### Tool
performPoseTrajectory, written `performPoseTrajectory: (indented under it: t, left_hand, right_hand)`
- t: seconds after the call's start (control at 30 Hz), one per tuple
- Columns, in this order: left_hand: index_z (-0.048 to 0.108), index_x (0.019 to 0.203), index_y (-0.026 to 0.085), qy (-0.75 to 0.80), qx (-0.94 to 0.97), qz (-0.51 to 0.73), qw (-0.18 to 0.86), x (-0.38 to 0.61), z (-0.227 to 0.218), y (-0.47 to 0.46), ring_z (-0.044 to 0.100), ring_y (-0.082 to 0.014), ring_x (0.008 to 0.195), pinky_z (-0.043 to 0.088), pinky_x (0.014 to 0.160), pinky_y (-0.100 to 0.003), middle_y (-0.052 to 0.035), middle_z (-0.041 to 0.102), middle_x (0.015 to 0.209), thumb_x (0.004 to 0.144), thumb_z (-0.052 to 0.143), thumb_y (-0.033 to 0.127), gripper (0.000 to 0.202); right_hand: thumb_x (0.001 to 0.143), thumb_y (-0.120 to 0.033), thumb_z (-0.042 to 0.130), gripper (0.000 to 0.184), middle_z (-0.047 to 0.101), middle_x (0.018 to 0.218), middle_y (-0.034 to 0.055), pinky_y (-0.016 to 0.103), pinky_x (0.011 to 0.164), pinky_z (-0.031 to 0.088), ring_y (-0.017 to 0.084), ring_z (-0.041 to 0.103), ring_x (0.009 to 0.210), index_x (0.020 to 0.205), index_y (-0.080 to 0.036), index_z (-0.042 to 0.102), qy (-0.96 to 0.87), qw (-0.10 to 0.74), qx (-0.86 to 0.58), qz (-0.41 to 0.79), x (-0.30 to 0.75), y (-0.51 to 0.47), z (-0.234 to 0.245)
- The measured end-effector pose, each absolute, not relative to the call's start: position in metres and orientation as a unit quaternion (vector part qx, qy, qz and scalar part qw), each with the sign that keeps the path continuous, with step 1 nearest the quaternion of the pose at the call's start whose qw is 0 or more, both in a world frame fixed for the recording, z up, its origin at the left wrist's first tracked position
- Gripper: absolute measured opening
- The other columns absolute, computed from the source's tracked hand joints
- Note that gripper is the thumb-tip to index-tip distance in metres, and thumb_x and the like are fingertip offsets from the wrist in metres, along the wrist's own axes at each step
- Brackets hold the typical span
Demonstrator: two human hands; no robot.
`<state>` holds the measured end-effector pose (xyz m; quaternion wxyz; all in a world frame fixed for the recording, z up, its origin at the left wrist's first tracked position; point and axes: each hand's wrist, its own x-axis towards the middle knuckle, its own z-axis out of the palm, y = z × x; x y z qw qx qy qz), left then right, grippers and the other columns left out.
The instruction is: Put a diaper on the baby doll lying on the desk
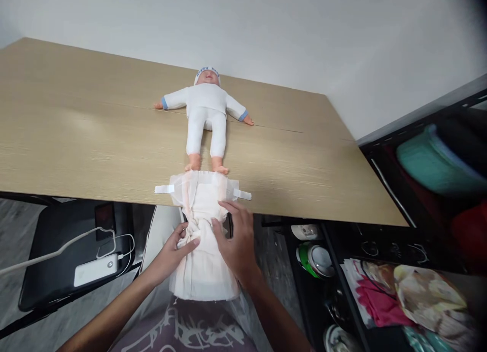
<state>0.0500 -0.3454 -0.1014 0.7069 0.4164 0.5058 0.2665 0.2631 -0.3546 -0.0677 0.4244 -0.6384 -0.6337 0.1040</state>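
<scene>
- white diaper (207,271), bunched at its middle, stretches from the near edge of the tabletop (95,139) down over the person's lap; its far end overlaps the wood-look surface, its near end spreads wide toward 6 o'clock.
- left hand (178,248), at 8 o'clock of the diaper's middle, grips the gathered edge, thumb on top and fingers curled at the side.
- right hand (236,240), at 3 o'clock, is spread, thumb and fingers apart, their tips touching the diaper.
- two pale tape tabs (164,189) stick out from the diaper at 10 and 2 o'clock.
- a doll (207,98) in white clothes with blue cuffs lies face up at 12 o'clock, arms out; its bare feet come right up to the diaper's far edge, and i cannot tell whether they touch.
- on a black chair (45,266), a white power bank (96,270) lies between 8 and 9 o'clock and a dark phone (105,217) at 9, with a pale cable (57,253) running there.
- pink cloth (380,301) sits at 4 o'clock; a blurred teal bowl (441,164) shows between 2 and 3.
</scene>
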Motion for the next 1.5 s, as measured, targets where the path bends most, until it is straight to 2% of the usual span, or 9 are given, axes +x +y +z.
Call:
performPoseTrajectory:
  t: [0.2,0.33,0.5,0.6,0.73,0.87,1.03,1.23,1.5]
  left_hand:
    - [0.066,0.156,0.03,0.476,0.484,0.235,0.696,0.035,-0.085,-0.346,0.059,-0.0352,0.158,0.048,0.132,-0.045,-0.0115,0.071,0.159,0.093,0.089,0.065,0.076]
    - [0.073,0.156,0.034,0.477,0.621,0.173,0.597,0.006,-0.063,-0.33,0.07,-0.0375,0.144,0.055,0.124,-0.049,-0.011,0.077,0.154,0.101,0.083,0.06,0.062]
    - [0.077,0.144,0.029,0.383,0.837,0.231,0.317,-0.009,-0.039,-0.245,0.073,-0.0316,0.132,0.054,0.118,-0.047,-0.011,0.08,0.144,0.119,0.053,0.038,0.036]
    - [0.071,0.155,0.022,0.354,0.894,0.246,0.124,0.007,-0.037,-0.17,0.066,-0.0364,0.14,0.05,0.121,-0.055,-0.0185,0.073,0.154,0.117,0.046,0.026,0.045]
    - [0.052,0.177,0.025,0.267,0.954,0.133,0.002,0.043,-0.036,-0.093,0.045,-0.0424,0.167,0.042,0.132,-0.061,-0.0196,0.04,0.188,0.106,0.059,0.014,0.072]
    - [0.047,0.179,0.032,0.138,0.989,0.05,0.006,0.079,-0.034,-0.06,0.031,-0.0393,0.178,0.033,0.141,-0.058,-0.0091,0.033,0.194,0.09,0.067,0.002,0.096]
    - [0.065,0.162,0.03,0.056,0.998,0.035,0.022,0.109,-0.037,-0.04,0.044,-0.0388,0.171,0.035,0.137,-0.055,-0.0062,0.047,0.188,0.085,0.066,0.002,0.082]
    - [0.08,0.117,0.028,0.036,0.987,0.139,0.073,0.131,-0.037,-0.033,0.069,-0.0338,0.128,0.046,0.12,-0.051,-0.0152,0.082,0.135,0.106,0.063,0.029,0.02]
    - [0.079,0.135,0.024,0.087,0.939,0.253,0.216,0.131,0.028,-0.015,0.065,-0.0341,0.127,0.051,0.114,-0.05,-0.0125,0.082,0.129,0.106,0.071,0.061,0.048]
  right_hand:
    - [0.12,-0.048,0.055,0.067,0.034,0.192,0.0141,0.058,0.15,0.024,0.033,0.025,0.182,0.179,-0.016,0.048,-0.778,0.21,-0.577,0.135,0.248,-0.284,-0.069]
    - [0.122,-0.054,0.049,0.07,0.026,0.195,0.0115,0.061,0.15,0.019,0.032,0.022,0.183,0.184,-0.02,0.042,-0.787,0.165,-0.579,0.135,0.247,-0.269,-0.085]
    - [0.123,-0.058,0.045,0.071,0.025,0.195,0.0089,0.061,0.15,0.018,0.031,0.022,0.184,0.185,-0.024,0.039,-0.789,0.168,-0.581,0.111,0.248,-0.271,-0.091]
    - [0.123,-0.059,0.045,0.071,0.025,0.196,0.0084,0.06,0.15,0.018,0.03,0.022,0.184,0.185,-0.025,0.039,-0.79,0.171,-0.58,0.102,0.247,-0.271,-0.094]
    - [0.122,-0.059,0.045,0.071,0.027,0.195,0.0092,0.061,0.15,0.017,0.031,0.023,0.183,0.185,-0.025,0.04,-0.789,0.177,-0.58,0.101,0.246,-0.27,-0.097]
    - [0.122,-0.059,0.045,0.071,0.029,0.194,0.0089,0.06,0.15,0.018,0.031,0.023,0.183,0.185,-0.025,0.04,-0.788,0.175,-0.582,0.103,0.246,-0.27,-0.097]
    - [0.122,-0.058,0.049,0.072,0.028,0.195,0.0089,0.061,0.149,0.02,0.032,0.024,0.183,0.185,-0.026,0.038,-0.786,0.18,-0.582,0.108,0.246,-0.271,-0.094]
    - [0.121,-0.056,0.051,0.07,0.03,0.194,0.0077,0.059,0.15,0.02,0.03,0.027,0.182,0.184,-0.029,0.041,-0.773,0.197,-0.591,0.121,0.246,-0.268,-0.095]
    - [0.123,-0.057,0.046,0.074,0.025,0.195,0.0087,0.062,0.15,0.019,0.031,0.022,0.184,0.188,-0.025,0.032,-0.785,0.173,-0.578,0.143,0.254,-0.235,-0.095]
